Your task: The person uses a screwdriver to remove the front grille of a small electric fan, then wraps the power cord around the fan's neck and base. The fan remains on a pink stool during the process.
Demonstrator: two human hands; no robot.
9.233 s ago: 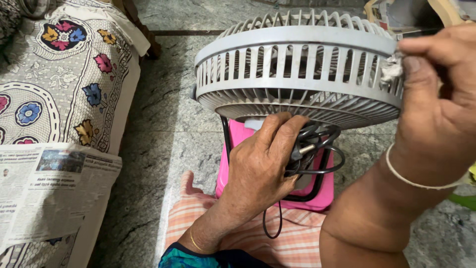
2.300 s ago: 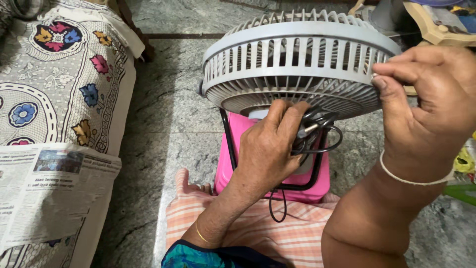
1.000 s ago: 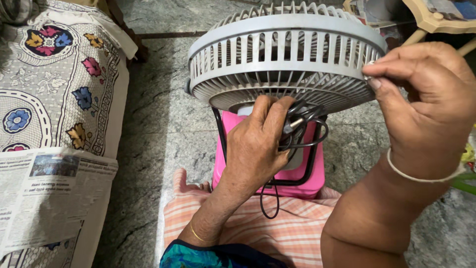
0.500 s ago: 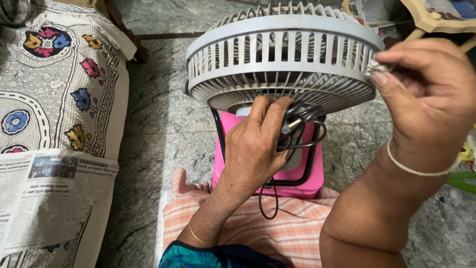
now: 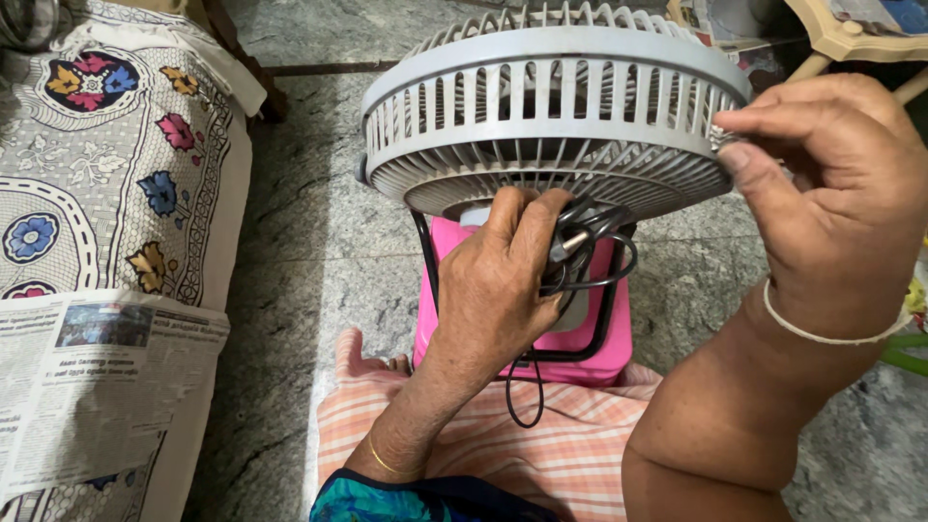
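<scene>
Head view, looking down. The floor (image 5: 319, 242) is polished grey-green stone with pale veining, crossed by a dark joint line near its far edge. Along the left edge of the floor lies a mattress (image 5: 106, 164) in a grey-white cover printed with red, blue and yellow flowers; a folded newspaper (image 5: 92, 387) rests on its near end. At the far right corner of the floor, part of a cream-coloured frame (image 5: 851, 34) and some printed papers show, cut off by the view.

Centre: a round grey plastic fan (image 5: 546, 106), its grille made of thin radial ribs inside a slotted rim, stands tilted on a dark wire stand over a glossy pink box-shaped base (image 5: 590, 353). The base sits on the floor, touching a peach-and-white checked cloth (image 5: 541, 454) that covers the lap at the near edge.

The left hand (image 5: 498, 285) is curled under the grille, its fingers closed around a bundled black cord (image 5: 594, 246) with a plug; one loop hangs down over the cloth. The right hand (image 5: 831, 203), wearing a thin white bangle, has thumb and forefinger pressed together at the right rim of the fan, pinching something small that cannot be made out. The right forearm hides the floor behind it.
</scene>
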